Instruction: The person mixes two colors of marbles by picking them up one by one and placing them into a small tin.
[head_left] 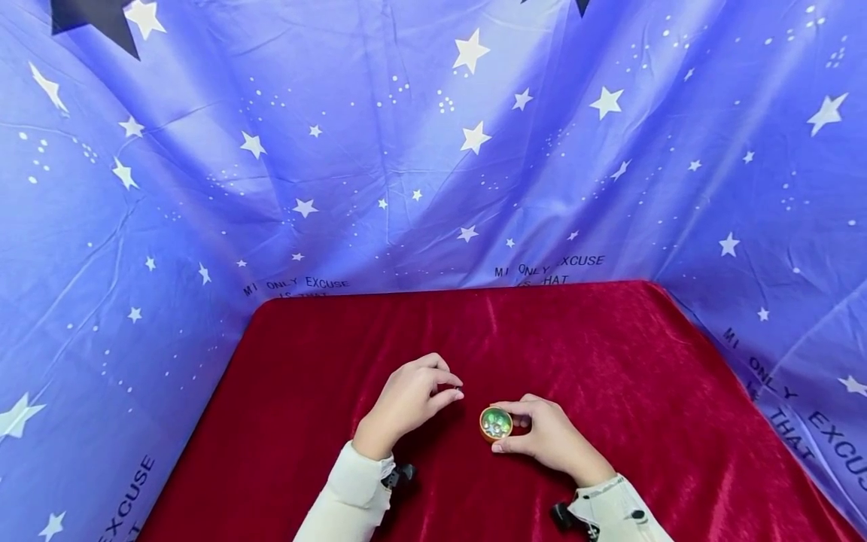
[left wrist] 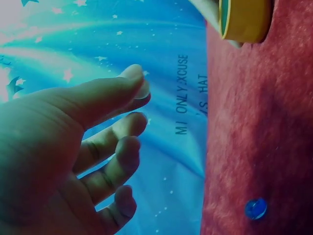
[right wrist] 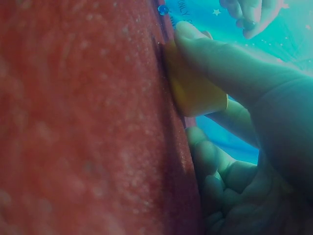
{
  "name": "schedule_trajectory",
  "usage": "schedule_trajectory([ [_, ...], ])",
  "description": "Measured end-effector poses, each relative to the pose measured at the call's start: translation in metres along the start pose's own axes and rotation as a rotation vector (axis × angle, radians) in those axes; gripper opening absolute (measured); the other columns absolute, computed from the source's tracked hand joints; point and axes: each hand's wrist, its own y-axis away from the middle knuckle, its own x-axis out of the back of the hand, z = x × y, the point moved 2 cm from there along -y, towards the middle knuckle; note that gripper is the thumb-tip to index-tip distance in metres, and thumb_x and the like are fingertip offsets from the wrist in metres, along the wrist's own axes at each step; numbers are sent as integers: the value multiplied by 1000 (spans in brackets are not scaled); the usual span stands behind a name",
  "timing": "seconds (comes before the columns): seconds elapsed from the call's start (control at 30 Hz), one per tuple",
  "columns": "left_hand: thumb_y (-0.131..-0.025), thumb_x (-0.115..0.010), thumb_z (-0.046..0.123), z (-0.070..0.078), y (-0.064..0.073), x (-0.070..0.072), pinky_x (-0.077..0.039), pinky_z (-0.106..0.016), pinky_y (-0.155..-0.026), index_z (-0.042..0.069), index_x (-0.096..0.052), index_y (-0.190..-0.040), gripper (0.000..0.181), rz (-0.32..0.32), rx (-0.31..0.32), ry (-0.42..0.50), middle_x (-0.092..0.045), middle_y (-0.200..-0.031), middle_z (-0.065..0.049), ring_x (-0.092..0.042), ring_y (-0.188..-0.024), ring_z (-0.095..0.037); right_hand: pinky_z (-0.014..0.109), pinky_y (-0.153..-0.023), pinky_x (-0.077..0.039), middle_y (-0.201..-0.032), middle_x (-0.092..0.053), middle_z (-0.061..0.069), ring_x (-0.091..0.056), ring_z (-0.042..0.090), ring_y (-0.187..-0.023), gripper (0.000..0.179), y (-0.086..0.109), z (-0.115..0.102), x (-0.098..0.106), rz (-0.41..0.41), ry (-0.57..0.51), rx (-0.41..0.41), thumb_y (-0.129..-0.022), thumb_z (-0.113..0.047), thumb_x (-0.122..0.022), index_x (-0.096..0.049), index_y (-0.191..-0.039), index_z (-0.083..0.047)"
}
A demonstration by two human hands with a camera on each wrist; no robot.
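A small round yellow cup [head_left: 484,435] with a green inside stands on the red cloth, several shiny clear marbles [head_left: 497,426] in it. My right hand [head_left: 552,438] grips its side between thumb and fingers; in the right wrist view the cup [right wrist: 193,85] sits upright on the cloth. To the left of the cup and above the cloth, my left hand [head_left: 411,395] pinches a small dark glass marble [right wrist: 250,24] between thumb and index fingertips, mostly covered by them. A blue glass marble [left wrist: 256,209] lies on the cloth in the left wrist view, below the left hand.
Red velvet cloth [head_left: 542,339] covers the table. Blue curtains [head_left: 386,165] with white stars and black lettering hang behind it and on both sides. Both forearms wear white sleeves [head_left: 348,493] with black wrist cameras [head_left: 400,476].
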Motion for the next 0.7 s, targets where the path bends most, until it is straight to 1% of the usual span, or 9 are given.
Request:
schedule_trajectory([
  [0.17,-93,-77,35,4,-2,-8,-55,-25,-80,23,-83,-103,17,27,-22,-20,-65,-98,11,-68,-88,-6,23,-68,-46,-86,-58,-11,-51,6,-75,59,0,0,0,3,-3,7,-70,-50,-93,-74,-124,-39],
  [0.33,-93,-78,35,11,-3,-14,-55,-25,-75,23,-83,-103,16,53,-17,-31,-63,-98,9,-66,-84,-8,23,-69,-46,-88,-59,-11,-52,5,-76,59,0,0,-1,9,-7,20,-69,-49,-93,-74,-124,-37],
  [0.5,-92,-79,37,15,-4,-21,-54,-24,-74,26,-83,-103,16,60,-10,-61,-57,-100,9,-61,-81,-7,22,-67,-46,-86,-59,-10,-51,4,-74,60,0,0,0,20,-17,38,-69,-47,-94,-76,-124,-33],
  [0.6,-92,-79,36,17,-4,-24,-51,-19,-69,25,-83,-105,17,64,2,-42,-56,-96,10,-58,-78,-4,22,-67,-45,-85,-58,-9,-50,4,-74,59,0,0,0,22,-22,53,-70,-47,-93,-76,-124,-31],
  [0.7,-92,-80,32,19,-4,-28,-45,-14,-64,22,-83,-105,17,71,20,-10,-54,-88,9,-52,-71,-2,22,-68,-45,-85,-58,-9,-50,2,-74,58,1,-1,0,20,-24,56,-71,-47,-92,-76,-124,-30],
])
